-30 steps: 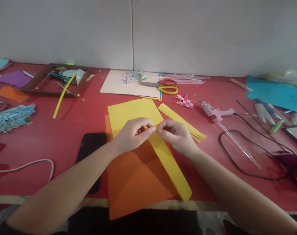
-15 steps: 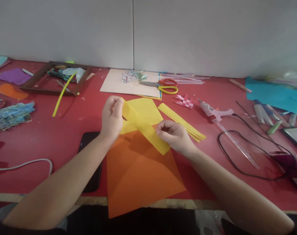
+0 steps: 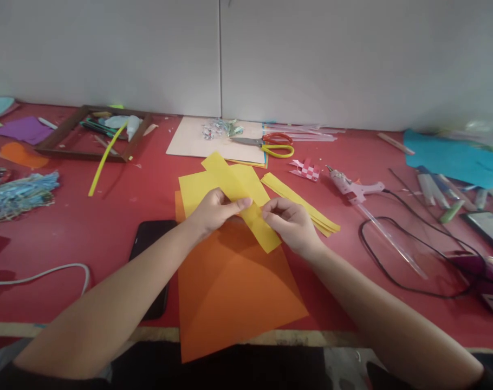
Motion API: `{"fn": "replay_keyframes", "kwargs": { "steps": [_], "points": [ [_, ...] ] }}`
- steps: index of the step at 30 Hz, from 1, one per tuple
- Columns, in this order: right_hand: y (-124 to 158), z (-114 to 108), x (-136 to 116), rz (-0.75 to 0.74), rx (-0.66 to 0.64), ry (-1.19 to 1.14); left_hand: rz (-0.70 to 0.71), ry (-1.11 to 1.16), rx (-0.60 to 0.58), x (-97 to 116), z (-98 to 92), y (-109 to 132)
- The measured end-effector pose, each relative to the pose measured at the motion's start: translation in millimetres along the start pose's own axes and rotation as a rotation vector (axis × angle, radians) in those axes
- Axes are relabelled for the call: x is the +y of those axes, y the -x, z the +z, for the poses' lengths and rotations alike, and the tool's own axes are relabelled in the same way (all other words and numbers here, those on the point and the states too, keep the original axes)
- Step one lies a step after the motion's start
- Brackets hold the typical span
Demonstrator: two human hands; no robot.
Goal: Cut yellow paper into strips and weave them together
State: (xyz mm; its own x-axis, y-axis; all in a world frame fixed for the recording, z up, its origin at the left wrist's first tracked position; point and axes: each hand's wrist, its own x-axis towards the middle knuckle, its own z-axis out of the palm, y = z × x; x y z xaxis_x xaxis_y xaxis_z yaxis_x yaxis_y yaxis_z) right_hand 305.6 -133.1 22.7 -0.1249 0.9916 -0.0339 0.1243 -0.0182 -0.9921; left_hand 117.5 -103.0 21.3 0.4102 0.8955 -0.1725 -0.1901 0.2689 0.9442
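Observation:
A long yellow paper strip point(image 3: 238, 187) slants between my hands above the sheets. My left hand point(image 3: 220, 208) grips it near the middle, thumb on top and the other fingers partly hidden beneath. At its right edge, my right hand point(image 3: 291, 222) pinches the strip between thumb and curled fingers. Under it lie a yellow paper sheet point(image 3: 192, 189) and, nearer me, a larger orange sheet point(image 3: 234, 303) that overhangs the table's front edge. Just beyond my right hand rests a stack of narrow yellow strips point(image 3: 303, 203).
Scissors point(image 3: 279, 146) lie on pale card at the back. To the right are a pink woven paper piece point(image 3: 306, 170), a glue gun point(image 3: 356, 189) with its black cord, and markers point(image 3: 433, 187). A black phone point(image 3: 151, 238) and a wooden frame point(image 3: 82, 154) are on the left.
My left hand has moved from the strip's far upper end down to its middle. That end now sticks out free. My right hand stays near the lower end.

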Motion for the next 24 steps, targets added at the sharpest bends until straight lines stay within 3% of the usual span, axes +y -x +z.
{"fn": "replay_keyframes", "kwargs": {
  "steps": [7,17,20,24],
  "points": [
    [-1.9,1.3,1.0,0.007,-0.005,-0.001,0.144,0.053,0.152,1.0,0.2,-1.3],
    [-2.1,-3.3,5.4,0.051,0.031,-0.126,0.077,0.180,0.476,6.1,-17.4,-8.8],
    [-4.4,-3.7,6.5,0.063,0.097,-0.235,0.012,0.074,0.381,6.7,-14.1,-5.2],
    [-4.3,-1.2,5.1,0.060,0.084,-0.357,-0.049,-0.259,0.003,6.9,-2.7,7.9]
  ]
}}
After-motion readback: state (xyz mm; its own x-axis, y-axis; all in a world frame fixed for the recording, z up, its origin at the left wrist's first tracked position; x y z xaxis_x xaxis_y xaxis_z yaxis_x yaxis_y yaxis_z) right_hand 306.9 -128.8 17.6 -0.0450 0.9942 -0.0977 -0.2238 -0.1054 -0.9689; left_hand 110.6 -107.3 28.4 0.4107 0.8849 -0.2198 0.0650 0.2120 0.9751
